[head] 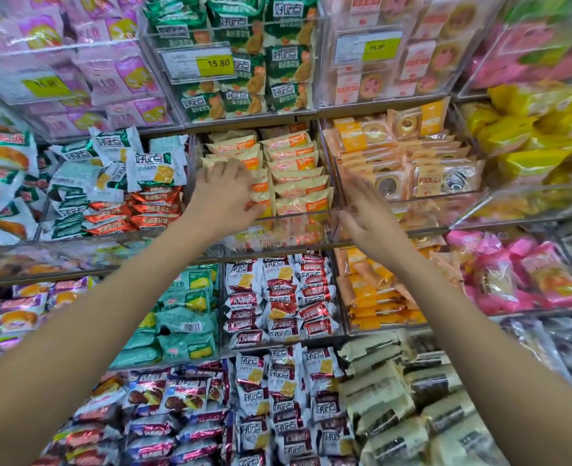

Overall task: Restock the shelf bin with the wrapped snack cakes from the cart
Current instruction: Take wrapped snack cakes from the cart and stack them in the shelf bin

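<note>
- While our left hand [222, 193] reaches into the clear plastic shelf bin [298, 227], its fingers lie curled over the left row of cream-and-orange wrapped snack cakes [299, 176]; whether it grips a cake or only presses the row, we cannot tell.
- Our right hand [367, 213] hovers at the bin's right front corner, fingers straight and relaxed, holding nothing.
- The cakes stand in two packed rows inside the bin, and the cart is out of view.
- We judge the bin nearly full, so the main risk is crowding: a hard push on the left row could buckle the slick wrappers and tip front cakes over the low front wall.
- A further risk is our right hand nudging the clear divider toward the neighbouring bin of orange ring-cake packs [409, 163], mixing stock.
</note>
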